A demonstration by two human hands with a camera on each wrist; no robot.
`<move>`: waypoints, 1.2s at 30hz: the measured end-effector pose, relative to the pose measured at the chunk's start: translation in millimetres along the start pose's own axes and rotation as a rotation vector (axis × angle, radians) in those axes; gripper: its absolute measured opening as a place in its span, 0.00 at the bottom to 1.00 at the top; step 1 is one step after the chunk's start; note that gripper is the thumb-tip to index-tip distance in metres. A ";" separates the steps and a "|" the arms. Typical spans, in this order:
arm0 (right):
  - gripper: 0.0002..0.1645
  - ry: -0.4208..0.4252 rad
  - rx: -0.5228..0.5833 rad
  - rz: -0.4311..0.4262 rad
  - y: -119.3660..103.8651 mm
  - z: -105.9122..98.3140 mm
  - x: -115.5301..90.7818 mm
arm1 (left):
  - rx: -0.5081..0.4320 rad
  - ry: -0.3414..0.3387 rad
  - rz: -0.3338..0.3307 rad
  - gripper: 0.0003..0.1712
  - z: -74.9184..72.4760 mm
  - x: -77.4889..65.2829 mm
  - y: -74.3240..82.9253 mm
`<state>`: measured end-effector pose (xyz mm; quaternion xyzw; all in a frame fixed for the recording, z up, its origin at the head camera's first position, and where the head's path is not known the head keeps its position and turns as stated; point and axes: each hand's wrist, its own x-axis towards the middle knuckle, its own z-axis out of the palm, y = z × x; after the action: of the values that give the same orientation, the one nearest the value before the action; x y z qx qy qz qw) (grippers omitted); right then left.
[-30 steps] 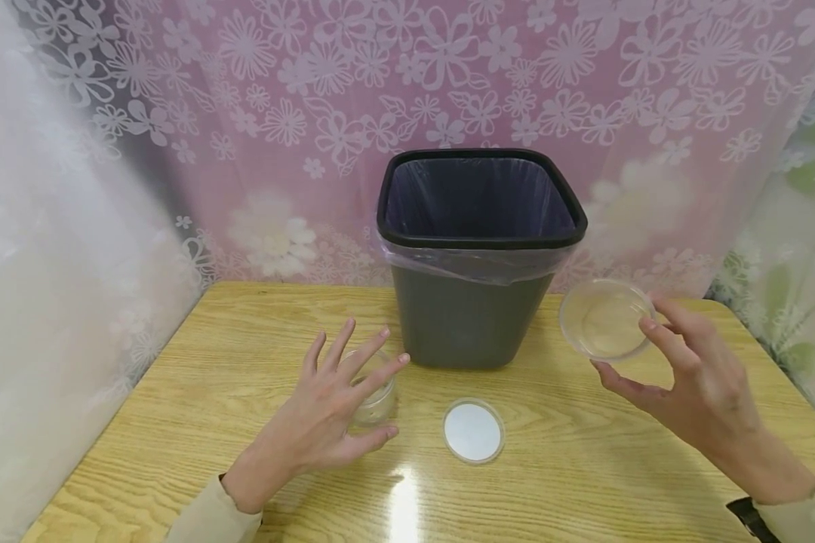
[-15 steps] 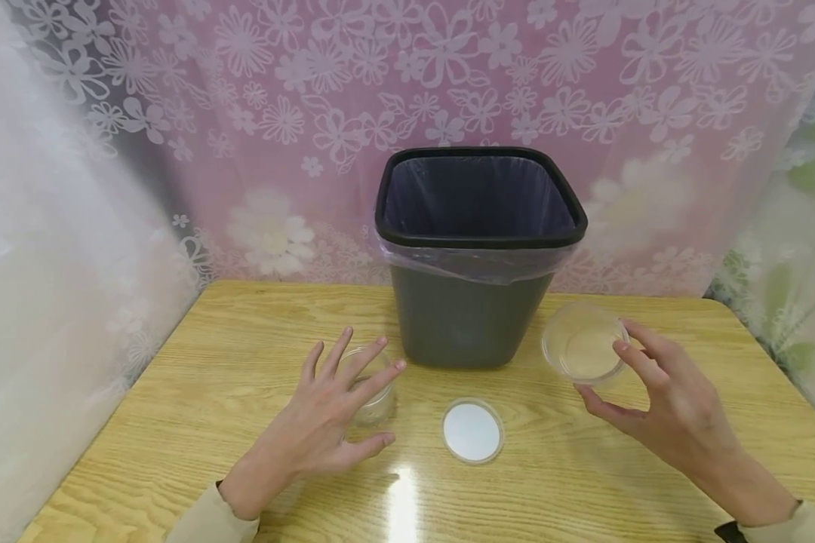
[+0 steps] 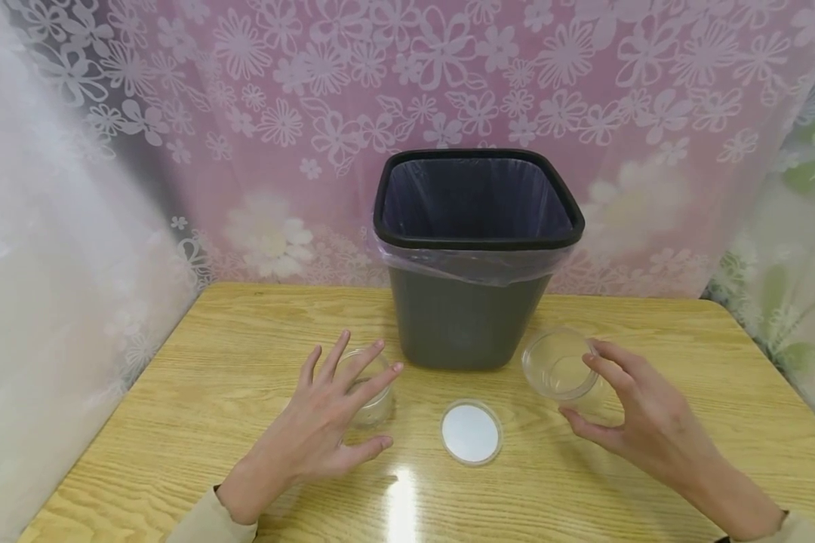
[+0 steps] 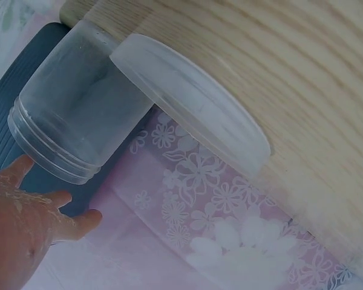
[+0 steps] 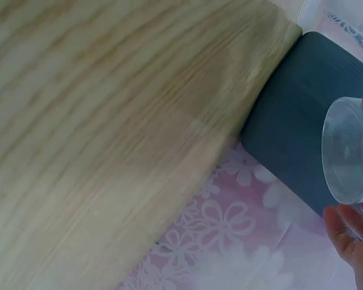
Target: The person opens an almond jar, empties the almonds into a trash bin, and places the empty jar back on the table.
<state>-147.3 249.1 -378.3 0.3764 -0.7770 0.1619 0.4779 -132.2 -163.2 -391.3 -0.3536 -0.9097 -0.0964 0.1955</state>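
My left hand (image 3: 329,418) has its fingers spread straight over a clear plastic jar (image 3: 375,407) and touches nothing that shows. In the left wrist view that jar (image 4: 78,103) stands upright with its threaded rim uncovered, and a shallow clear lid (image 4: 193,103) lies beside it. The right hand (image 3: 645,415) grips a second clear round jar (image 3: 557,366) between thumb and fingers, tilted, to the right of the bin. In the right wrist view the held jar (image 5: 345,151) shows at the right edge. Between the hands a round lid with a white disc (image 3: 472,431) lies flat on the table.
A dark grey bin (image 3: 472,320) with a black rim and a thin purple liner stands at the back of the wooden table (image 3: 265,317). Behind it hangs a pink floral curtain (image 3: 299,173), with pale sheets at both sides.
My right hand has brought the jar leftward and down, closer to the table and the bin's right side. The left hand has stayed almost in place.
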 end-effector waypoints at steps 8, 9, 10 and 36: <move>0.42 -0.092 0.012 0.026 -0.1 2.5 -14.4 | -0.008 -0.022 -0.035 0.50 -1.4 -2.4 -1.2; 0.42 -0.101 0.012 0.030 -0.2 2.6 -15.8 | -0.009 -0.025 -0.042 0.50 -2.1 -2.7 -1.4; 0.43 -0.106 0.015 0.033 -0.3 2.8 -16.9 | -0.008 -0.026 -0.046 0.50 -2.7 -3.0 -1.8; 0.48 -0.440 0.106 0.251 -15.8 4.9 -33.2 | -0.045 -0.008 -0.186 0.52 -8.4 -21.1 -18.8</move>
<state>-130.0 249.9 -411.1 0.3276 -0.8934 0.1747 0.2530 -128.4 -192.4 -393.3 -0.2721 -0.9369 -0.1334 0.1741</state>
